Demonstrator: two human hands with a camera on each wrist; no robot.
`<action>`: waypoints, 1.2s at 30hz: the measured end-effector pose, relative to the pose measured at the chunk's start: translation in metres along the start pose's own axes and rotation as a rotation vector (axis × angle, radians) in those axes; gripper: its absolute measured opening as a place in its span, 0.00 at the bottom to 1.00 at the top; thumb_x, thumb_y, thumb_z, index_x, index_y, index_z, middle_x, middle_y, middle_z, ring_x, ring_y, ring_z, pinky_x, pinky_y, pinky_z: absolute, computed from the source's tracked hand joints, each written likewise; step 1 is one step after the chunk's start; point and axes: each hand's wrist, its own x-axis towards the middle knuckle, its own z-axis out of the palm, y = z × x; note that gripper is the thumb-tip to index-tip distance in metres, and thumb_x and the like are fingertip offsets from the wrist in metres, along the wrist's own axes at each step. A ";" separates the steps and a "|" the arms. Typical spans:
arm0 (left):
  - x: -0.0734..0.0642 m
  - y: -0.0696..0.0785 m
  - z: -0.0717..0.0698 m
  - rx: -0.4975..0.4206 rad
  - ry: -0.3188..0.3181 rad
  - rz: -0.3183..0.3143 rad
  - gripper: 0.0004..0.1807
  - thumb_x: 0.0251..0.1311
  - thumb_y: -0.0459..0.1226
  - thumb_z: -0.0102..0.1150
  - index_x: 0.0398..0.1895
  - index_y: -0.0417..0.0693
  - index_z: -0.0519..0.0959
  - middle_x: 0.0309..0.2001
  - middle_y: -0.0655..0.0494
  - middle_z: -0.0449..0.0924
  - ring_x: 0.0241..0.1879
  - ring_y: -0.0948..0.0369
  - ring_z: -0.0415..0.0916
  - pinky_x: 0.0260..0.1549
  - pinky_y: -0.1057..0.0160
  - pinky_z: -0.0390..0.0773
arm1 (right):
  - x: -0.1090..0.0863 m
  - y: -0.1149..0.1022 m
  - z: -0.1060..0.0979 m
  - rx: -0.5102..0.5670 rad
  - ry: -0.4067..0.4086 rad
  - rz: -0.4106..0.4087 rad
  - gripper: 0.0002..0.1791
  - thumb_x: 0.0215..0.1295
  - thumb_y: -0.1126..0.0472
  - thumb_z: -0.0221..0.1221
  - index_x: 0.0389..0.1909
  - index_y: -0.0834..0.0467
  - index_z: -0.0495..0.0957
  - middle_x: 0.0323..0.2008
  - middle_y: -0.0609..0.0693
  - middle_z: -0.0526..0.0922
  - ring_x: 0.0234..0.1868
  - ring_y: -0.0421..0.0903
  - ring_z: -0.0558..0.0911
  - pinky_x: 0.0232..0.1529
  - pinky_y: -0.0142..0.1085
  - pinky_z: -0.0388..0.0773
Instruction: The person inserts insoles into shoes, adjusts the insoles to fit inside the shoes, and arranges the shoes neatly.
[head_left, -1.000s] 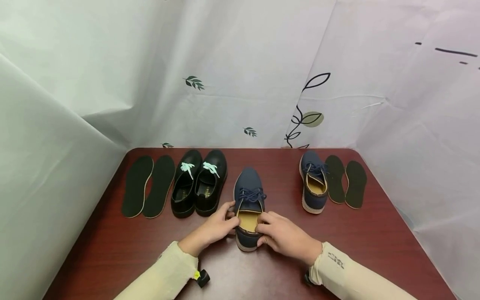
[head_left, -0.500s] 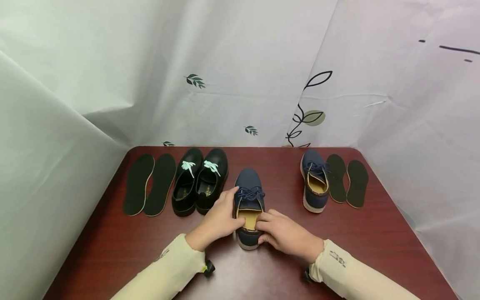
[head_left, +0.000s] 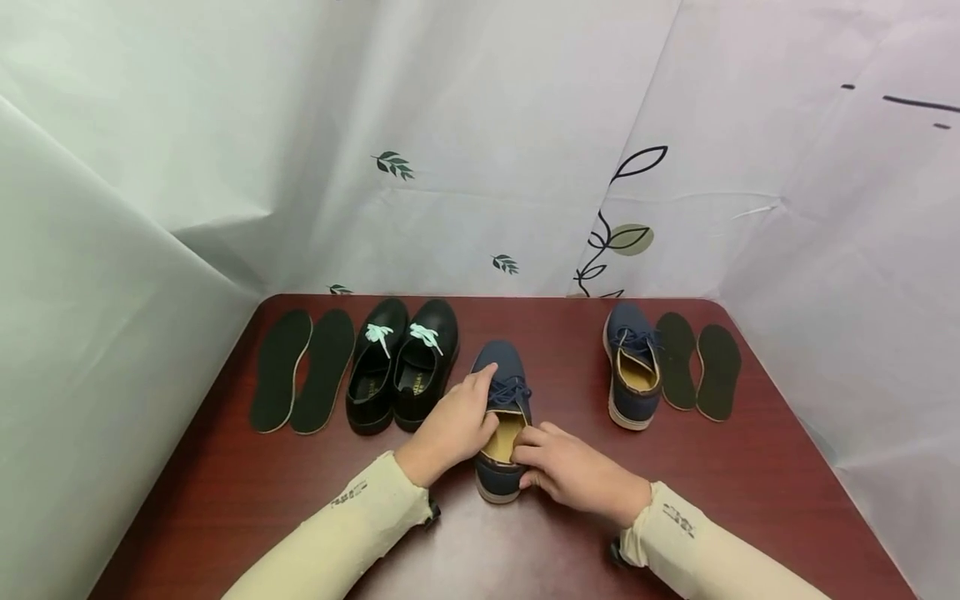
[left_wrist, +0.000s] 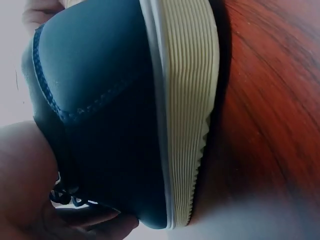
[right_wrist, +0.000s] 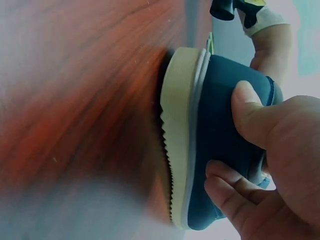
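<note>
A navy lace-up shoe (head_left: 501, 482) with a cream ridged sole stands on the table at the middle front, toe pointing away. Its tan inside shows between the hands. My left hand (head_left: 453, 423) holds the shoe's left side, with the index finger over the upper by the laces and the thumb at the opening. My right hand (head_left: 573, 471) grips the right collar near the heel. In the right wrist view its thumb (right_wrist: 245, 100) and two fingertips lie on the outer side. Some right fingers are hidden at the opening.
On the table (head_left: 300, 500), two dark insoles (head_left: 281, 375) and a pair of black shoes (head_left: 420, 367) with mint laces stand at back left. The other navy shoe (head_left: 633, 400) and two smaller dark insoles (head_left: 717, 375) are at back right. A white patterned sheet (head_left: 465, 167) hangs behind.
My left hand has moved forward and to the right, from the shoe's left collar up over the lace area. The right hand keeps its hold at the right collar.
</note>
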 end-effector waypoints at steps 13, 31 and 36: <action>0.001 -0.009 0.001 0.044 0.067 0.045 0.25 0.73 0.44 0.52 0.69 0.47 0.70 0.61 0.46 0.78 0.55 0.51 0.80 0.52 0.52 0.80 | 0.000 0.000 0.003 0.018 0.003 0.021 0.07 0.67 0.50 0.62 0.41 0.47 0.78 0.49 0.41 0.76 0.46 0.40 0.74 0.50 0.35 0.74; -0.006 -0.012 0.005 -0.004 0.066 -0.012 0.25 0.73 0.43 0.52 0.71 0.49 0.68 0.65 0.47 0.73 0.64 0.50 0.71 0.56 0.50 0.77 | 0.005 -0.005 -0.002 0.021 -0.044 0.037 0.06 0.70 0.51 0.61 0.43 0.47 0.78 0.49 0.41 0.76 0.45 0.40 0.74 0.50 0.35 0.74; -0.005 -0.010 0.005 -0.003 0.058 0.019 0.25 0.74 0.43 0.50 0.70 0.46 0.68 0.65 0.46 0.73 0.64 0.49 0.71 0.57 0.50 0.77 | 0.000 -0.006 -0.005 -0.026 -0.072 0.053 0.12 0.70 0.53 0.62 0.52 0.47 0.77 0.52 0.42 0.76 0.48 0.39 0.76 0.52 0.35 0.77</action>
